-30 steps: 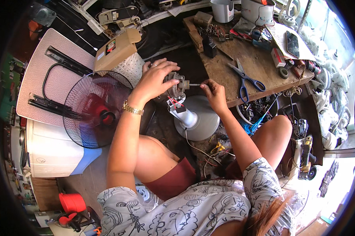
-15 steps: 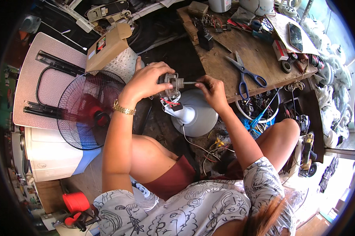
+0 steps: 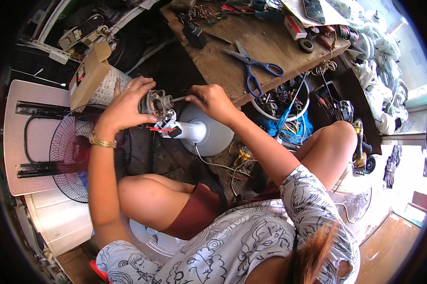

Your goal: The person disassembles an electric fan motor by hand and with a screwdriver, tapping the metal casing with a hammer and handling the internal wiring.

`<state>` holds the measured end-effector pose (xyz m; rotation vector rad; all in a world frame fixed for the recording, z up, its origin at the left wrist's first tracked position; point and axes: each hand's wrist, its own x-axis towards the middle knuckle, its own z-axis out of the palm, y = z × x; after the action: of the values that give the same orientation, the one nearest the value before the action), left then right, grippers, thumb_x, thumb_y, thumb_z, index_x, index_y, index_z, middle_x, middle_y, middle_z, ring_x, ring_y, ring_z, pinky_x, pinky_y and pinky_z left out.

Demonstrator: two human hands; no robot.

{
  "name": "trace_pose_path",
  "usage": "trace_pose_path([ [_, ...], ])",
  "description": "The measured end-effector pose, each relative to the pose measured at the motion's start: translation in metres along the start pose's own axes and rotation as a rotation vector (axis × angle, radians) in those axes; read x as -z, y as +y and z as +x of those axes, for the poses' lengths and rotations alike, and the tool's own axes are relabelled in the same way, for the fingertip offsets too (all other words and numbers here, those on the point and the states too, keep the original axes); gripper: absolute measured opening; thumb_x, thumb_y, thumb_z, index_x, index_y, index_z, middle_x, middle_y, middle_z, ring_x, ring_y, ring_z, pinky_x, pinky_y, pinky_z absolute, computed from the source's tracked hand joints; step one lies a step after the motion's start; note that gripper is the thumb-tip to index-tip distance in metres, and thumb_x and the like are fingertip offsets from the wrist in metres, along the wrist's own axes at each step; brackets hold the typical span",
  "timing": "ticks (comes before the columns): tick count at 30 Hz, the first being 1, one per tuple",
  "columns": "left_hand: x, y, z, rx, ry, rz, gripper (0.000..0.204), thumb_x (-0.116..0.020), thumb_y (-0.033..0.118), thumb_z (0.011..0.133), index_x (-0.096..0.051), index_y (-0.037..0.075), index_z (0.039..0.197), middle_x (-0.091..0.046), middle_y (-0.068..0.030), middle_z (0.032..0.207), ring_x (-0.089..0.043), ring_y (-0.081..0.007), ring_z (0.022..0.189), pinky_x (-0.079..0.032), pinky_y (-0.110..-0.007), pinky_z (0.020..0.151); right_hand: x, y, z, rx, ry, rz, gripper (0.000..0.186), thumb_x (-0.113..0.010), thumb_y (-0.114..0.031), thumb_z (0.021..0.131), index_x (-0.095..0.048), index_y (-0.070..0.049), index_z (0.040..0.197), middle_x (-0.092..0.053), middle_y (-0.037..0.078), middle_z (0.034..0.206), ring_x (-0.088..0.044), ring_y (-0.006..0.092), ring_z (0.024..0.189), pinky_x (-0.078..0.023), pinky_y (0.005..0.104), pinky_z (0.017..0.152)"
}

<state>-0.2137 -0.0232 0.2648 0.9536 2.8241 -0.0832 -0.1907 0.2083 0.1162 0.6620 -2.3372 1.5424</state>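
Wooden workbench (image 3: pixel 265 35) alongside, grey-based fan stand (image 3: pixel 219 136) below, bare fan motor (image 3: pixel 155 105) in your grip.
The stand's white neck (image 3: pixel 187 131) leans left, the motor at its upper end. Your left hand (image 3: pixel 126 110) is clamped around the motor's left side; your right hand (image 3: pixel 212 101) has thumb and fingers pinched together on the thin metal shaft (image 3: pixel 178 99) jutting from its right.
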Motion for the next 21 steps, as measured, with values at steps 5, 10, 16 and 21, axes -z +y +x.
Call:
trace_pose_path([
  [5,0.005,-0.015,0.004,-0.067,-0.147,-0.215,0.077,-0.082,0.028,0.057,-0.054,0.002,0.124,-0.059,-0.0146,0.122,-0.053,-0.0338,0.119,-0.038,-0.044,0.105,-0.001,-0.002,-0.007,0.104,0.045,0.008,0.017,-0.065,-0.017,0.086,-0.064,-0.002,0.092,-0.063,0.019,0.076,-0.062,0.0388,0.071,-0.048,0.0444,0.061],
  [10,0.006,-0.006,-0.002,-0.131,-0.072,-0.187,0.070,-0.082,0.027,0.057,-0.056,0.003,0.118,-0.061,-0.0154,0.113,-0.056,-0.0364,0.109,-0.044,-0.042,0.094,0.018,-0.010,-0.016,0.109,0.023,-0.139,0.014,-0.064,-0.019,0.086,-0.063,-0.005,0.086,-0.063,0.016,0.073,-0.062,0.0371,0.071,-0.048,0.0454,0.060],
  [16,-0.004,0.002,-0.022,-0.152,0.038,-0.029,0.069,-0.081,0.034,0.060,-0.057,0.003,0.118,-0.061,-0.0157,0.112,-0.057,-0.0360,0.109,-0.038,-0.050,0.103,0.010,-0.011,-0.018,0.063,-0.006,-0.036,0.014,-0.064,-0.018,0.085,-0.062,-0.004,0.086,-0.062,0.017,0.072,-0.062,0.0376,0.071,-0.048,0.0455,0.059],
  [21,0.004,0.010,-0.026,-0.124,-0.015,-0.036,0.071,-0.081,0.035,0.061,-0.057,0.003,0.119,-0.060,-0.0166,0.115,-0.056,-0.0365,0.110,-0.034,-0.051,0.106,0.009,-0.008,-0.017,0.106,0.013,-0.042,0.016,-0.065,-0.019,0.085,-0.063,-0.004,0.086,-0.062,0.018,0.073,-0.061,0.0384,0.070,-0.048,0.0462,0.059],
])
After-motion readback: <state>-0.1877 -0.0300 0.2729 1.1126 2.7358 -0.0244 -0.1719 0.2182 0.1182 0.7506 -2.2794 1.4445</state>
